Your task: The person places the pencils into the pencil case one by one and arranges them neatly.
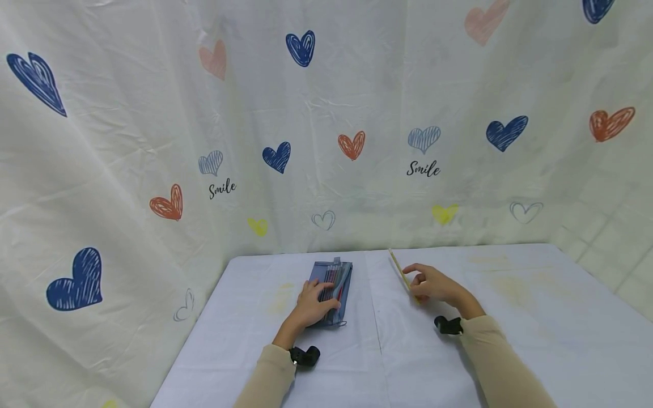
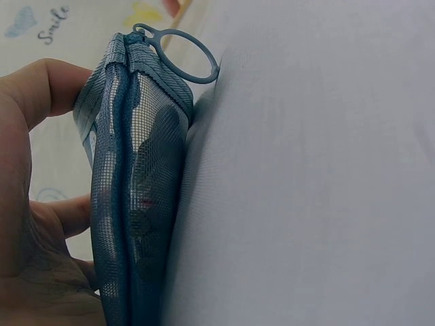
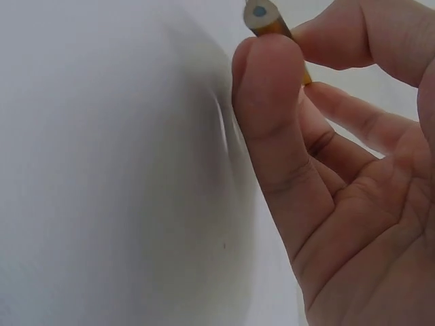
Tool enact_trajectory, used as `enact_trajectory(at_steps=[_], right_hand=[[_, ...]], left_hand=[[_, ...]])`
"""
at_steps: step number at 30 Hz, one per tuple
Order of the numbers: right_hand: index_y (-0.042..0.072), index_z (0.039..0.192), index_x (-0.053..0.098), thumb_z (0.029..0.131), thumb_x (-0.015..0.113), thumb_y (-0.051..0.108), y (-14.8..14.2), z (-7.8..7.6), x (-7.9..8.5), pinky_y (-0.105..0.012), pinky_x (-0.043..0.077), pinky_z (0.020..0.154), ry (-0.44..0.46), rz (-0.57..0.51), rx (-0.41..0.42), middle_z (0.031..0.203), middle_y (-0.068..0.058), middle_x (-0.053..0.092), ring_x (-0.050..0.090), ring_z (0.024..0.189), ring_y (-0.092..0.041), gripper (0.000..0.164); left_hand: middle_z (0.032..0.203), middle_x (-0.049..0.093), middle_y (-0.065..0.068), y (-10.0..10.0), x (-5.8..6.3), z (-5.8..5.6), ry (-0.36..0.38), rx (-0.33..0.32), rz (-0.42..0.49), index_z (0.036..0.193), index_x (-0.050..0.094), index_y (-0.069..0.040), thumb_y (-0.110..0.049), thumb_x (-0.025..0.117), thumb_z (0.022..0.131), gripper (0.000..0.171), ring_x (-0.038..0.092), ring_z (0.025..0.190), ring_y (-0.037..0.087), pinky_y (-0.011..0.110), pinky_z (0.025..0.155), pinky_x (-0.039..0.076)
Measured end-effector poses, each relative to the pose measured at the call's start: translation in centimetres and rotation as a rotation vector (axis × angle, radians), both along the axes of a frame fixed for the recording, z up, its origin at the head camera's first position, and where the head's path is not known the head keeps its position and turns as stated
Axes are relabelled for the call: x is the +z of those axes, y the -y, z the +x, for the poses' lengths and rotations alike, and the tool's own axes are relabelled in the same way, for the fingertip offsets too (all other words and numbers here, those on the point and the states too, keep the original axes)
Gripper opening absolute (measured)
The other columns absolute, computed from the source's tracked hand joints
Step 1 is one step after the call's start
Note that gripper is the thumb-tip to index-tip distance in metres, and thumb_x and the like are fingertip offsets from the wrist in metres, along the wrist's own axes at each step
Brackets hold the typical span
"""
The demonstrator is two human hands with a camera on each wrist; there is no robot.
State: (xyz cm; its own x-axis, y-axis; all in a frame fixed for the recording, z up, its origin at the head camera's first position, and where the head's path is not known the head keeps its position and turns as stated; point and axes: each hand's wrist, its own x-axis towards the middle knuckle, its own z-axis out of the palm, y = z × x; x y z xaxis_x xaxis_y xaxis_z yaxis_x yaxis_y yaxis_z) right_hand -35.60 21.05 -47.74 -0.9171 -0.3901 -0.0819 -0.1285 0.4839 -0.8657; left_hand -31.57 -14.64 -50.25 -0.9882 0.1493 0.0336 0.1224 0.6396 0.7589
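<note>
A blue pencil case (image 1: 319, 272) with mesh sides and a zip lies on the white table, with several slim pencils showing through its top. My left hand (image 1: 309, 306) rests on the case, its fingers spread over the upper face. The left wrist view shows the mesh side of the case and a ring-shaped zip pull (image 2: 187, 58) at its far end. To the right, my right hand (image 1: 433, 286) pinches a yellow pencil (image 1: 398, 267) between thumb and fingers. Close up in the right wrist view, the pencil's flat end has a dark bluish core.
The table (image 1: 326, 368) wears a white cloth with a crease down the middle and faint yellowish stains. Behind it hangs a white curtain (image 1: 377, 85) printed with hearts. Each wrist carries a small black camera.
</note>
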Motion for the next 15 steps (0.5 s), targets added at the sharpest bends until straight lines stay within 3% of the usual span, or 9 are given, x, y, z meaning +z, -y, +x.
enact_trajectory(at_steps=[15], right_hand=[[-0.003, 0.141, 0.045, 0.085, 0.061, 0.001, 3.7, 0.9, 0.8, -0.032, 0.055, 0.067, 0.106, -0.037, 0.114, 0.084, -0.005, 0.061, 0.064, 0.068, -0.019, 0.058]], left_hand=[[0.167, 0.028, 0.021, 0.0, 0.1, 0.1, -0.004, 0.003, 0.000, 0.142, 0.059, -0.022, -0.042, 0.071, 0.081, 0.066, 0.013, 0.154, 0.054, 0.081, 0.111, 0.022]])
